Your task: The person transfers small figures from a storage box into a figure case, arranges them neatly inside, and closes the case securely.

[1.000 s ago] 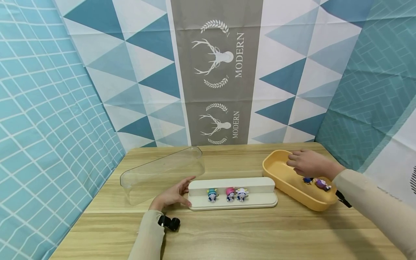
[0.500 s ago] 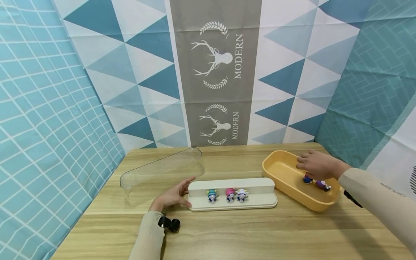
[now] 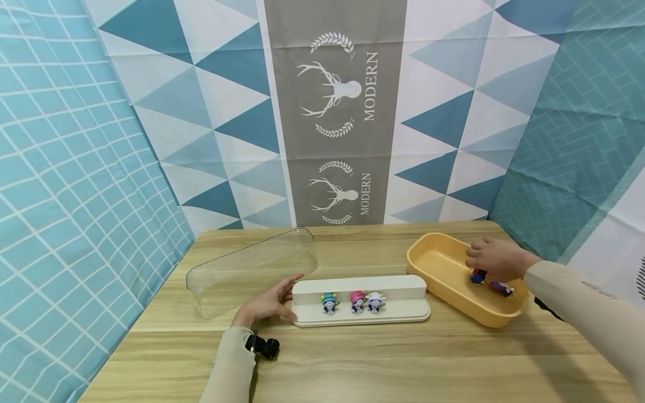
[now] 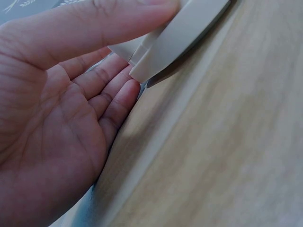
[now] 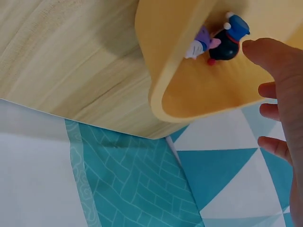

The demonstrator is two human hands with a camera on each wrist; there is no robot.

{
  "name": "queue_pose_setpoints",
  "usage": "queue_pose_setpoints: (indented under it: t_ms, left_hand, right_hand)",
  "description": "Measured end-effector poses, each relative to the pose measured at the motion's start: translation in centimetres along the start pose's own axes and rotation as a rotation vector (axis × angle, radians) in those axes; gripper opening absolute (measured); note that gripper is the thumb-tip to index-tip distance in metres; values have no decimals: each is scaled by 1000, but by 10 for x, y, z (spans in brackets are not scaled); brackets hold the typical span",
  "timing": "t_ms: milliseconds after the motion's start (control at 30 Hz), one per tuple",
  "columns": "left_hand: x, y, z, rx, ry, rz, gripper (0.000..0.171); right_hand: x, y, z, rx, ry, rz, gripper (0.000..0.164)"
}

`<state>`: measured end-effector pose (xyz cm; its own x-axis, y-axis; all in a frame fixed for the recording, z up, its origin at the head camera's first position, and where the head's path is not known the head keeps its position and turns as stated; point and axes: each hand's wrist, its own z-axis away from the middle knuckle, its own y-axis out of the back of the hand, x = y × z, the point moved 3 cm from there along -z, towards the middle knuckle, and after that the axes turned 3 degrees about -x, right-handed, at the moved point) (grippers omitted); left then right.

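My left hand holds the left end of a cream stepped display base, thumb at its front corner and fingers at the end. In the left wrist view the thumb lies over the base. On its step stand three small figurines: one with a teal hat, one with a pink hat and one with a white hat. My right hand hovers over a yellow-orange tray, fingers loosely bent. Below it lie a blue-hatted figurine and a purple one; the hand appears apart from both.
A clear plastic cover stands on the wooden table behind my left hand, left of the base. Patterned cloths hang behind the table and at the left side.
My right hand has moved rightward over the tray, closer to the figurines lying in it. The left hand, base and standing figurines have stayed put.
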<state>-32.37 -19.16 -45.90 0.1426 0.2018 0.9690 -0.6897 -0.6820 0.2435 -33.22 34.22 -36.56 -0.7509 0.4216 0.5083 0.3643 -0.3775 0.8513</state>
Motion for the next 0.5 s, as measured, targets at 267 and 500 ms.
queue_pose_setpoints:
  t_ms: [267,500]
  left_hand:
    - [1,2,-1,-10,-3,0,107]
    - [0,2,-1,-16,1,-1,107]
  right_hand:
    - [-2,-5,-7,-90,34,58,35]
    - [-4,-16,-10,-146,40,95,28]
